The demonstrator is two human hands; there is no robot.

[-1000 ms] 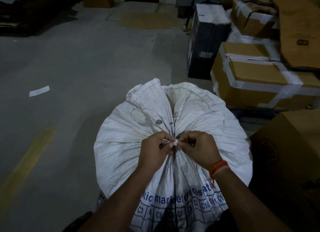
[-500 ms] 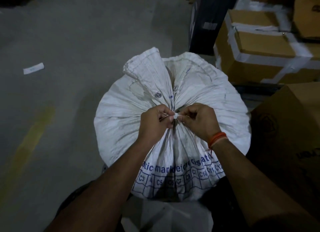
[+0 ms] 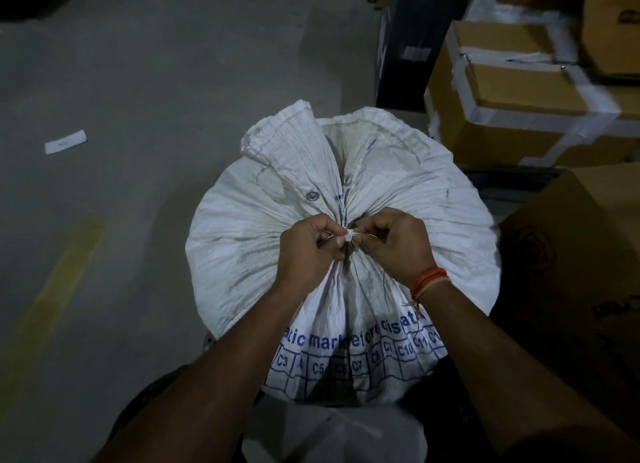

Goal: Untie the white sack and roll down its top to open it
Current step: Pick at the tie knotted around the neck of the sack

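My left hand (image 3: pixel 310 251) and right hand (image 3: pixel 394 246) pinched the knot (image 3: pixel 349 236) between them, atop the white sack (image 3: pixel 242 241), its gathered neck running away from me.

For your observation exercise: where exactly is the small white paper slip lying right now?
In the head view, the paper slip lies on the grey floor at far left, left of the white sack.

We see a taped cardboard box (image 3: pixel 512 92) on the concrete floor (image 3: pixel 173 82). Just left of it stands a black box (image 3: pixel 405 43); well left lie a paper slip (image 3: pixel 65 142) and a yellow stripe (image 3: pixel 59 282).
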